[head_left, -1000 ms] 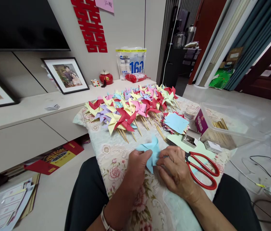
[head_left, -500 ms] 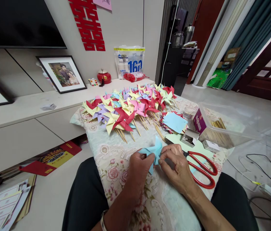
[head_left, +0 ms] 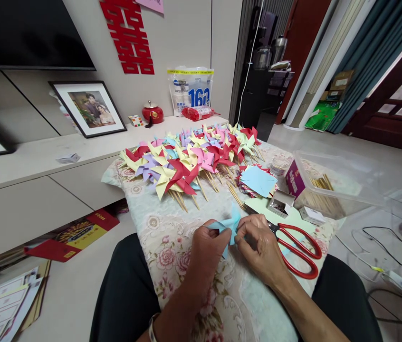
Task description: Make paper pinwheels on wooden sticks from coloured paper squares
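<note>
Between my two hands is a light blue paper pinwheel (head_left: 232, 224), its blades folded in. My left hand (head_left: 210, 242) pinches it from the left, thumb over the paper near the middle. My right hand (head_left: 261, 242) is closed at its right edge, thumb and forefinger pressed on the paper; whether they also hold a pin is hidden. Just right of that hand lie red-handled scissors (head_left: 299, 244), partly covered by it. Small metal pins fill an open little box (head_left: 280, 205) beyond the scissors. Past it sits a stack of cut paper squares (head_left: 258, 180), a blue one on top.
Finished pinwheels (head_left: 194, 159) in several colours cover the far part of the floral tablecloth (head_left: 168, 256). Loose wooden sticks (head_left: 235, 194) lie near them. A clear plastic bin (head_left: 347, 190) with more sticks stands at the right, beside a small closed box (head_left: 312, 215).
The view has shifted slightly. Both hands stay on the blue pinwheel in nearly the same place, and its upper blade looks blurred and tipped a little to the right.
</note>
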The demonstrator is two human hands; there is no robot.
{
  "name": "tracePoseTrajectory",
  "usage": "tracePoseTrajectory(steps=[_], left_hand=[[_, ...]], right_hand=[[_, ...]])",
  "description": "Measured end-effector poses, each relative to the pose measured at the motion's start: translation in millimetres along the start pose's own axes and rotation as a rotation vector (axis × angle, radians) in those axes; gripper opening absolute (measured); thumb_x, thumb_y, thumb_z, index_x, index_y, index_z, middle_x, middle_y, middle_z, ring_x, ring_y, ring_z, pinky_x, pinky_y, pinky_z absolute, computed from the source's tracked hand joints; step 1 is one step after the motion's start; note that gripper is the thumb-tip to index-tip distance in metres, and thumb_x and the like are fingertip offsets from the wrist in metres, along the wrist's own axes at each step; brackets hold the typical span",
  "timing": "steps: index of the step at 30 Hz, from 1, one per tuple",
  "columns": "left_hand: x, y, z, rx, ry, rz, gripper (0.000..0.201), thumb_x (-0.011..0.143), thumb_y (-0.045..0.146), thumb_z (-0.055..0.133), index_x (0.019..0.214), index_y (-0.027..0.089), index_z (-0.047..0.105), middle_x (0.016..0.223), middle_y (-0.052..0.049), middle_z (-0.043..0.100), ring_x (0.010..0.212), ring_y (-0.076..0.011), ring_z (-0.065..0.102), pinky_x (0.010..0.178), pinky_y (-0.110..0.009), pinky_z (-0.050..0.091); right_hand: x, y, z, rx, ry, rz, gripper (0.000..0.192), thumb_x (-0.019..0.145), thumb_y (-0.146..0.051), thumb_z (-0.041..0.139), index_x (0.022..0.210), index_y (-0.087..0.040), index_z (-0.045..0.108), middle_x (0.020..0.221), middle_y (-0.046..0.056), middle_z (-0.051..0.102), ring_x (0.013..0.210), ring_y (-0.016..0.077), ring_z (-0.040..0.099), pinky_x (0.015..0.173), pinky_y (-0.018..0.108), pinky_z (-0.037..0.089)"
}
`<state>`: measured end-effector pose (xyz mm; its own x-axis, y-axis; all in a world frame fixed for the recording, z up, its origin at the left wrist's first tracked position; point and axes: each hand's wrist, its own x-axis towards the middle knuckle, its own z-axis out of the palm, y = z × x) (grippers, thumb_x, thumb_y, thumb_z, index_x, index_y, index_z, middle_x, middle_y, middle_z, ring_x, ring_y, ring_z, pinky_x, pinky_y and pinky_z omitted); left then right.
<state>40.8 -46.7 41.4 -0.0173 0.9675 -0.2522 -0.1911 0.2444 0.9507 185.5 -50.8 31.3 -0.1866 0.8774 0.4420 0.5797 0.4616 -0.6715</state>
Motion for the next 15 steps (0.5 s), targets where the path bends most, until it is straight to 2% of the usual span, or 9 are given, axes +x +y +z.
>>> tracePoseTrajectory(steps=[9,15], left_hand=[[7.9,-7.1,2.1,0.006,0.034,-0.023,0.018,0.058,0.027,0.068,0.056,0.020,0.052,0.048,0.006,0.051,0.048,-0.0102,0.043,0.049,-0.022,0.031],[2.8,-0.9,3.1,0.067,0.067,-0.006,0.013,0.059,0.025,0.068,0.056,0.019,0.057,0.049,0.007,0.048,0.048,-0.0093,0.039,0.049,-0.022,0.029]], right_hand=[[0.2,1.7,0.7,-0.013,0.003,-0.014,0.017,0.085,-0.013,0.055,0.070,-0.021,0.056,0.083,0.004,0.063,0.085,0.0226,0.054,0.076,0.039,0.040],[0.4,2.9,0.5,-0.029,0.003,-0.027,0.017,0.085,-0.013,0.055,0.070,-0.022,0.057,0.082,0.003,0.063,0.083,0.0222,0.054,0.075,0.038,0.040]])
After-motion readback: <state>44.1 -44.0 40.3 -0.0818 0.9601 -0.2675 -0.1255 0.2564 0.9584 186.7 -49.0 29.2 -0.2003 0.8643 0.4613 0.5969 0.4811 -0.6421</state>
